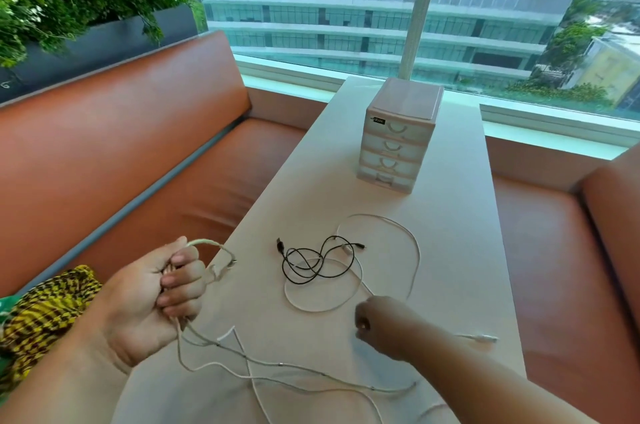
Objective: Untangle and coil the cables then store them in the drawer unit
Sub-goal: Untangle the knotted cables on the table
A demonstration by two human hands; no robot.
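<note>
The cables lie on the white table (457,250), all on the near side of the drawer unit (398,139) and well apart from it. Closest to the unit is a long white cable (417,250) spread in a wide, loose loop. Within that loop a black cable (311,260) sits in a small tangle, crossing over the white one. Farthest from the unit, at the table's near edge, thin white strands (277,364) cross one another and run up into the left hand (162,292). That hand is raised at the table's left edge and grips a bunch of pale cable loops (204,243) in a closed fist (a plug end dangles just beside the fingers). The right hand (377,323) is low over the table at the near end of the long white loop, knuckles up and fingers curled under; whether it pinches the cable cannot be told. A white plug (483,337) shows just beyond that forearm.

The drawer unit stands upright toward the table's far end, a pale pink frame with four stacked drawers that appear closed. Left of the unit runs an orange padded bench (121,146), with a dark planter (104,42) of green foliage behind its backrest. Behind the unit is a window (346,7) facing other buildings. A yellow-and-black patterned sleeve (52,305) covers the left arm
</note>
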